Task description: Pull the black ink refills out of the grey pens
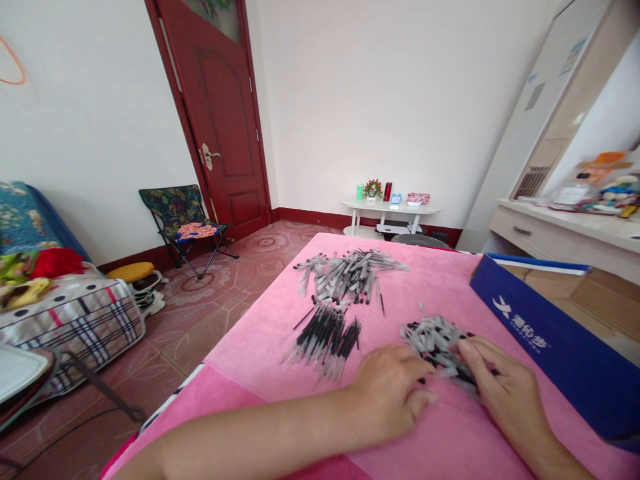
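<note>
My left hand (393, 390) is over the pink cloth with its fingers curled in. A small black piece (421, 381) shows between its thumb and fingers; its kind cannot be made out. At the near right side of a pile of clear and black pen caps (435, 333), my right hand (505, 387) has its thumb and fingers pressed together. Something dark peeks out by its fingers, mostly hidden. Left of the caps lies a bunch of black pen refills (325, 340). Behind them is a heap of clear pen barrels (350, 273).
A pink cloth (250, 347) covers the table. On the right stands an open blue cardboard box (545, 340). Beyond are a low white table (390, 207), a folding chair (183, 220), a red door (220, 120) and a drawer cabinet (540, 233).
</note>
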Action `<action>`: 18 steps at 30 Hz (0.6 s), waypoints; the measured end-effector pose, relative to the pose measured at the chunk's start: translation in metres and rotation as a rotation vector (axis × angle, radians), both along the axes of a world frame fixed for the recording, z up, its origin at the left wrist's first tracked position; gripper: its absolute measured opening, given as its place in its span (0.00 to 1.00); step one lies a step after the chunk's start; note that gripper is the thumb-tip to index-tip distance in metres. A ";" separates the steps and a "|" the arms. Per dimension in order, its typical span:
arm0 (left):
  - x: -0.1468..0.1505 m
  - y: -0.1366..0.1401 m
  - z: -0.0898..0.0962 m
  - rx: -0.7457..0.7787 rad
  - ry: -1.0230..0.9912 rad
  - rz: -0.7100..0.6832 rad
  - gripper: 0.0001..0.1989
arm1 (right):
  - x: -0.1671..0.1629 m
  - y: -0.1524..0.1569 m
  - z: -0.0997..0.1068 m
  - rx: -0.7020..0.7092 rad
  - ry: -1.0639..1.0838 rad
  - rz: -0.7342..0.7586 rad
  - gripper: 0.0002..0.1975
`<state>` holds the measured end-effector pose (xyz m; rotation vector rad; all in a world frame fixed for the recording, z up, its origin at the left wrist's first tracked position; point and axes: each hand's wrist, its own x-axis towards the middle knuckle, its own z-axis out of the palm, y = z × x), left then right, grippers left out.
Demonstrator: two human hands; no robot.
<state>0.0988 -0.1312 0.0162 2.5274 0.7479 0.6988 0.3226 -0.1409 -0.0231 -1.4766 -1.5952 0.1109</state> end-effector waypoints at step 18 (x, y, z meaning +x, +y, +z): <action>-0.069 0.015 -0.024 0.133 0.394 0.263 0.40 | -0.025 0.006 0.014 -0.057 -0.168 0.068 0.12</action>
